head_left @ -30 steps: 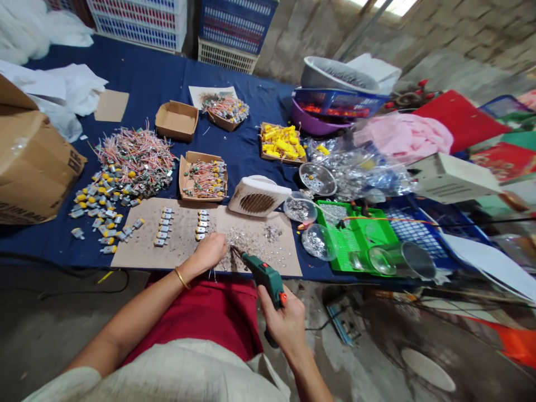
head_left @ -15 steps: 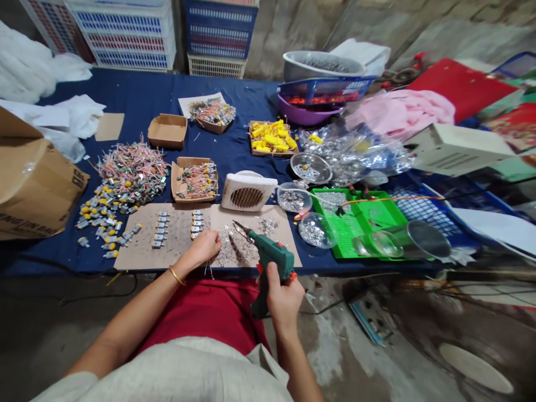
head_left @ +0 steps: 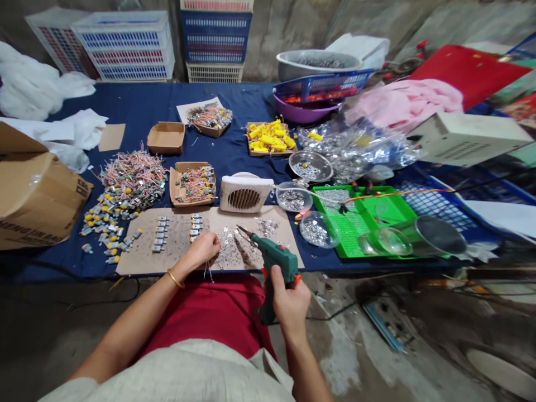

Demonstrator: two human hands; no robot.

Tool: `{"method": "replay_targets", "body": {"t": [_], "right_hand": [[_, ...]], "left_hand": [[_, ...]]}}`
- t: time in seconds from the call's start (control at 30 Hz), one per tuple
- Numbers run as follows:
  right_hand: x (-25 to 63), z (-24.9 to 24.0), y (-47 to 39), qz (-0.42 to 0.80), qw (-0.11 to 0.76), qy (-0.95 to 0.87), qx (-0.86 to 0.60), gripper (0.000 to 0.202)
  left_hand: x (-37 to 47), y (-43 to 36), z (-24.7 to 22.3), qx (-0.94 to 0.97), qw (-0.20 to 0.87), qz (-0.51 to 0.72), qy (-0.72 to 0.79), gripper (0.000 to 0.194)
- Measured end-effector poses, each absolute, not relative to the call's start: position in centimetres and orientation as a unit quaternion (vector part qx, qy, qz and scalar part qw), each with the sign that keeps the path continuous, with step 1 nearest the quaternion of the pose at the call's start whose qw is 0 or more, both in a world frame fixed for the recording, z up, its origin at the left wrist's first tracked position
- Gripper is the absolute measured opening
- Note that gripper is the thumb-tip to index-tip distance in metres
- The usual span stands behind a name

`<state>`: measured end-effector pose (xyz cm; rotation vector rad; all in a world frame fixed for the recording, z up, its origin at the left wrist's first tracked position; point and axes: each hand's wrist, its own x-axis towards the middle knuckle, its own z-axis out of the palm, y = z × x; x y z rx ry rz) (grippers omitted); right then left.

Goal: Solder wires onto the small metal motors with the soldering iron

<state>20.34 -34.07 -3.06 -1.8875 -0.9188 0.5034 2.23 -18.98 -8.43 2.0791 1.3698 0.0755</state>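
The green soldering gun's (head_left: 278,257) tip, beside the left hand (head_left: 204,249) a second ago, now sits apart from it, over the cardboard sheet (head_left: 140,258) — soldering contact seems broken off for the moment. The right hand (head_left: 291,304) grips the gun; the left is curled round thin wires (head_left: 211,273) dangling at the sheet's front edge — anything else inside is hidden.
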Motion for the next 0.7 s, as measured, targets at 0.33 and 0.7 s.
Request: {"method": "replay_targets", "body": {"t": [0.33,0.7], "right_hand": [[20.3,-3.3,-34.0,0.206,0.460,-0.387,-0.772,0.052],[21.2,-4.1,-34.1,0.202,0.465,-0.347,-0.789,0.051]], "left_hand": [[2.5,-19.0,-8.3,0.788,0.330,0.039,0.519,0.019],[-4.7,-19.5,-8.2,0.677,0.441,0.114,0.578,0.018]]}}
